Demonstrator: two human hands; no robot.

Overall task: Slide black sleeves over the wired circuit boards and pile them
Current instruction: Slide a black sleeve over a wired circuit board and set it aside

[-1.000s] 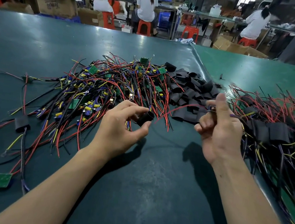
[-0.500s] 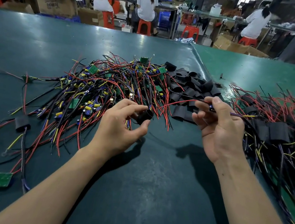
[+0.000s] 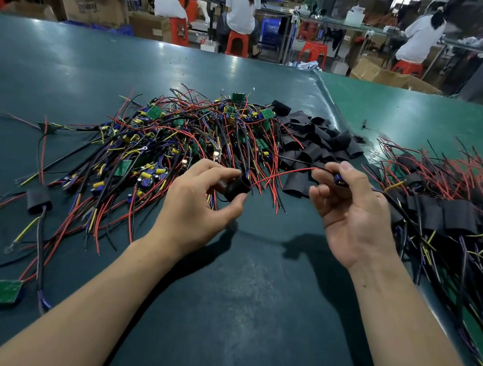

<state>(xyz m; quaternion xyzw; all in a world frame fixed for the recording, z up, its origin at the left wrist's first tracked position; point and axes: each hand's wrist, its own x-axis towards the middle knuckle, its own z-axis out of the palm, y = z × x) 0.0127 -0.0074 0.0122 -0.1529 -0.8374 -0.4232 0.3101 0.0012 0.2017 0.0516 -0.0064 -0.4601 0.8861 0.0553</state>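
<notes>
My left hand [image 3: 198,208] pinches a black sleeve [image 3: 237,187] between thumb and fingers, its open end turned to the right. My right hand [image 3: 351,213] pinches a small wired circuit board [image 3: 340,180] at its fingertips; a red wire [image 3: 283,174] and a black one run from it leftward toward the sleeve. A big heap of bare wired boards [image 3: 179,139] lies behind my left hand. Loose black sleeves [image 3: 314,143] are piled behind the gap between my hands. Sleeved boards [image 3: 453,213] are heaped at the right.
One sleeved board [image 3: 38,199] and a bare green board [image 3: 0,291] lie apart at the left on the dark green table [image 3: 235,302]. The table's right edge [image 3: 327,102] runs diagonally past the sleeve pile. People sit on red stools at benches far behind.
My right hand has drawn the board and its wires leftward, closer to the sleeve. My left hand has held the sleeve almost still.
</notes>
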